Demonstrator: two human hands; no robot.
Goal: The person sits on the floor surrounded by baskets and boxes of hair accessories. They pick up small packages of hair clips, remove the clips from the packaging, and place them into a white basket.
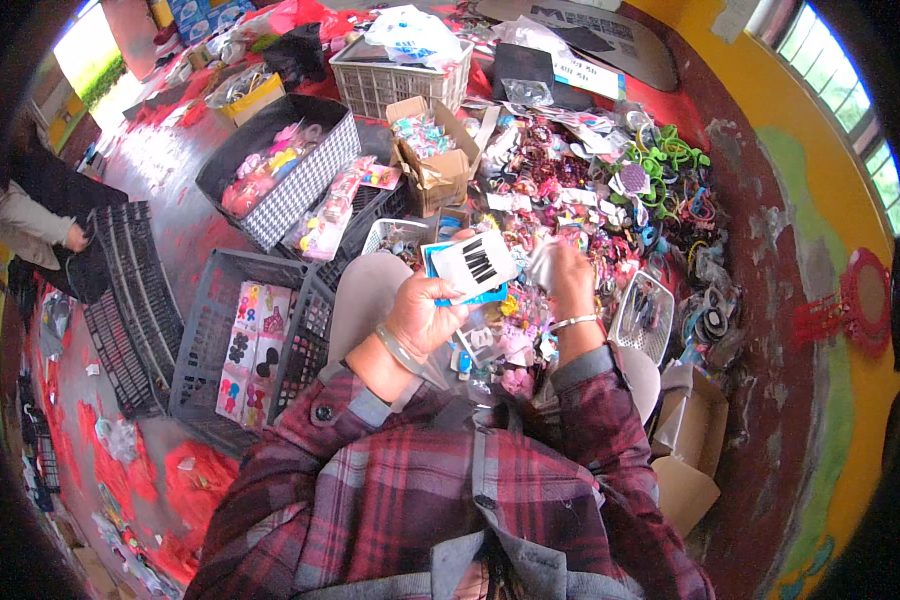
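My left hand (422, 316) is closed on a small stack of cards in front of my chest. On top is a white card (476, 266) bearing a row of dark strips that look like hair clips. A blue-edged card (485, 296) shows beneath it. To the right, my right hand (572, 282) is blurred, its fingers bent around a pale, filmy thing (542, 264) whose kind I cannot make out. Both hands are above a wide heap of hair accessories (560, 195), with beads, bows and small packets.
At left stand a grey plastic crate (202, 345) with carded hair clips and a houndstooth-patterned bin (315, 180). An open cardboard box (440, 180) and a beige basket (410, 80) are farther off. A small white basket (642, 318) sits at right. Another person's hand (75, 237) shows far left.
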